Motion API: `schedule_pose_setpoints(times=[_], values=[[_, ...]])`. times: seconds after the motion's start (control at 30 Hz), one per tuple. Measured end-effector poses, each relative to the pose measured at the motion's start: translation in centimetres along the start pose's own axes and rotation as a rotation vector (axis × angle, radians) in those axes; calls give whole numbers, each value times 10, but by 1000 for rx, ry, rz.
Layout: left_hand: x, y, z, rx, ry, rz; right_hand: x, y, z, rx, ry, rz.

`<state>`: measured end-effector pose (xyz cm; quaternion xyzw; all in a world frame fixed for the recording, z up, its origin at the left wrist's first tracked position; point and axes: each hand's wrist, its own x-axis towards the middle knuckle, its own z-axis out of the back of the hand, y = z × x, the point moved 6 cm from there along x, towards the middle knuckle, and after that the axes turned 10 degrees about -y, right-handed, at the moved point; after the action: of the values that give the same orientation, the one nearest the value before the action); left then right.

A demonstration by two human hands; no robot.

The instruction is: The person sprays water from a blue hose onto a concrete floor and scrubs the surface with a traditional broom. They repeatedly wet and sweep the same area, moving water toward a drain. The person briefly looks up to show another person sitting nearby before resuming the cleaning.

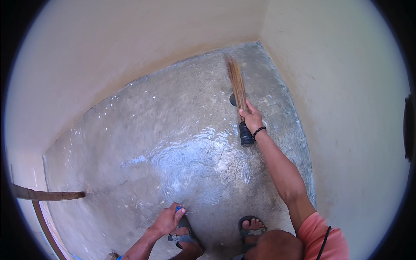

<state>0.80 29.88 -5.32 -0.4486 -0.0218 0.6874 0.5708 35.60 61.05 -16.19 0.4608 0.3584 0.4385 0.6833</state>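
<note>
My right hand (252,118) is closed round a stick broom (236,80), just beyond its black-wrapped butt end. The broom's thin brown sticks point away toward the far corner, and their tips are blurred. Low in the picture, my left hand (168,219) is closed on a small blue piece (179,209) that looks like the end of a hose; most of it is hidden in the fingers. Rippling water (190,169) spreads over the grey concrete floor (130,121) ahead of this hand.
Plain cream walls meet at the far corner, one on the left (130,43) and one on the right (338,86). Beside the broom lies a dark round spot (232,99). A curved brown bar (52,195) juts in at the left. My sandalled feet (251,227) stand at the near edge.
</note>
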Motion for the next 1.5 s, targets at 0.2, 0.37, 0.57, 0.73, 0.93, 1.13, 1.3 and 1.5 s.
schedule_pose_setpoints(times=[0.2,0.37,0.57,0.73,0.93,1.13,1.3,1.5], values=[[1,7,2,-32,4,7,-51,10,-27,97,-118,60],[9,7,-2,44,33,0,7,24,-19,72,-140,-13],[7,7,-6,1,39,16,-31,-6,-38,355,-320,-51],[9,5,-1,-56,42,53,34,26,-28,204,-263,-42],[7,1,-4,32,29,5,-14,4,-16,387,-409,-198],[6,0,-1,-9,63,51,-166,51,14,624,-5,-393],[8,5,-1,-54,22,33,-126,14,129,-29,-54,45],[18,12,-4,-80,-12,39,-91,-8,194,-474,67,111]])
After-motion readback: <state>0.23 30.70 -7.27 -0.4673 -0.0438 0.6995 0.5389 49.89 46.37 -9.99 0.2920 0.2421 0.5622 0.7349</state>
